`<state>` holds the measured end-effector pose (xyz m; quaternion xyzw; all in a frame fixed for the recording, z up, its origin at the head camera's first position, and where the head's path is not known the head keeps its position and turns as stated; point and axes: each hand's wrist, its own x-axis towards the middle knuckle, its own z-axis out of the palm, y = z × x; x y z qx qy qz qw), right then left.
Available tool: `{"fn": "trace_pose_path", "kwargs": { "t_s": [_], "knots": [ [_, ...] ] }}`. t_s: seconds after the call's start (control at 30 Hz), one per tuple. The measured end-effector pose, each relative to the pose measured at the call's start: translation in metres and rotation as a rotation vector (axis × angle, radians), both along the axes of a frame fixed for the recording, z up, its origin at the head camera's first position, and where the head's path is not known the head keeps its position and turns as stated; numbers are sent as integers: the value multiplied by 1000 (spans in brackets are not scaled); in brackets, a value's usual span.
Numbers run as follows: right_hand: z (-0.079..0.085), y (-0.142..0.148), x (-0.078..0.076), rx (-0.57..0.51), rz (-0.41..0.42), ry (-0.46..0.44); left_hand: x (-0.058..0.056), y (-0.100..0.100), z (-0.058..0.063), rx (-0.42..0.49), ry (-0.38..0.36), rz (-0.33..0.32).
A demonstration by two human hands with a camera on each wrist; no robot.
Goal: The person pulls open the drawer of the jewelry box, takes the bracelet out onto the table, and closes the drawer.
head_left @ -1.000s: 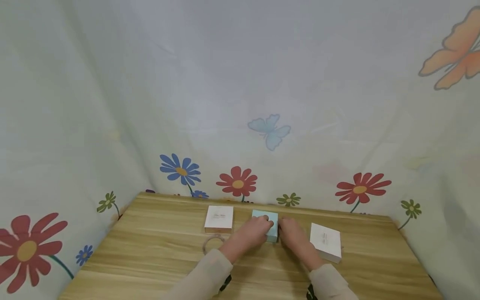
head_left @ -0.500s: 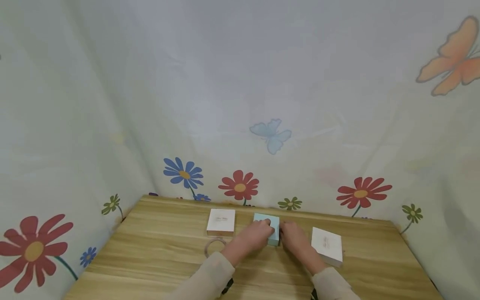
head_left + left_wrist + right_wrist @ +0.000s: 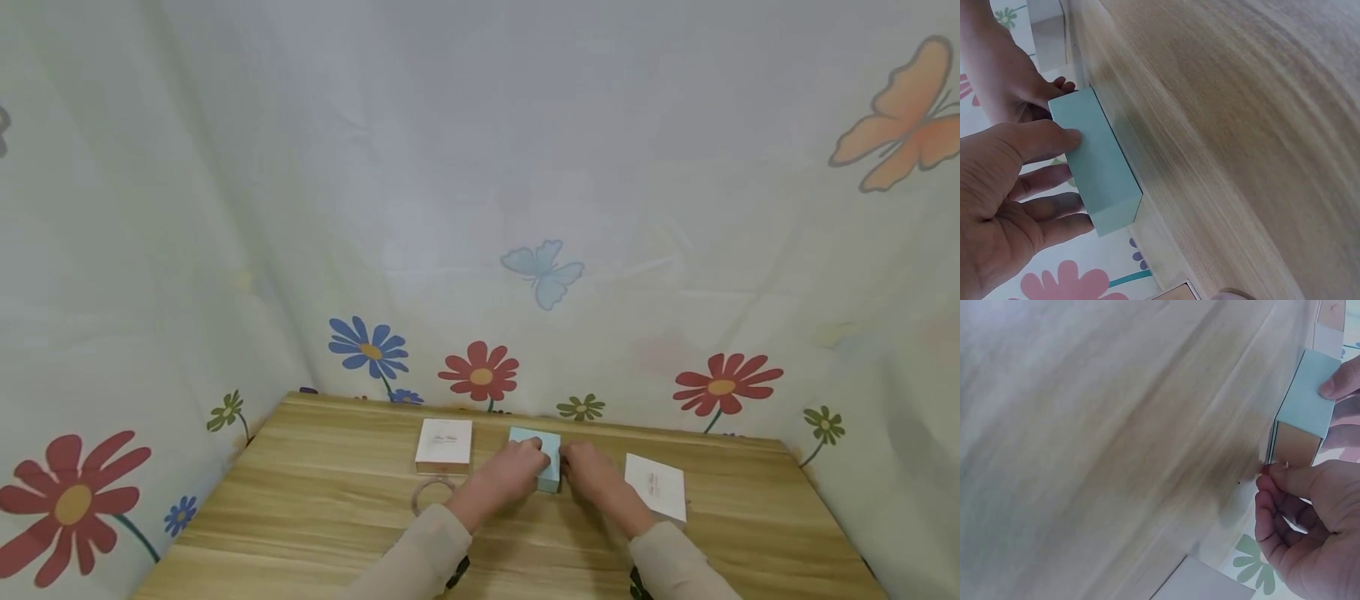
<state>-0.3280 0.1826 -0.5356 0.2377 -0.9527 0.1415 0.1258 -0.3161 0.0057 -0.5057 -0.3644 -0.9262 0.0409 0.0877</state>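
A light-blue drawer-style box [image 3: 551, 478] lies on the wooden table between both hands. My left hand [image 3: 507, 472] grips it, thumb on one broad face and fingers at the opposite side, as the left wrist view shows. My right hand [image 3: 596, 475] is at the box's right end. There, thumb and forefinger pinch a small red tab [image 3: 1265, 469] by the lower edge. The box's brown inner end [image 3: 1296, 444] shows between the blue walls, level with their opening. The right hand's other fingers curl loosely. In the head view, the left hand hides part of the box.
A white box [image 3: 444, 443] with brown sides sits to the left, and a thin round bangle-like ring [image 3: 432, 497] lies just in front of it. Another white box [image 3: 657, 485] stands right of the right forearm. Behind the table [image 3: 337, 467] hangs a flowered curtain [image 3: 637, 208].
The head view has tilted slightly, so everything sits a little lower in it. Both hands keep their places at the blue box, with hardly any motion.
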Motion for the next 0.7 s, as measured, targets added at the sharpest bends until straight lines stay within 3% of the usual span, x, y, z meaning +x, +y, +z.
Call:
{"fn": "trace_pose_path", "kwargs": {
  "t_s": [0.2, 0.37, 0.7],
  "knots": [
    [5, 5, 2, 2, -9, -48, 1, 4, 4, -7, -17, 16],
    [9, 9, 5, 17, -45, -99, 1, 1, 0, 25, -70, 48],
    [9, 18, 3, 43, -50, -109, -1, 4, 0, 57, -80, 67]
  ]
}}
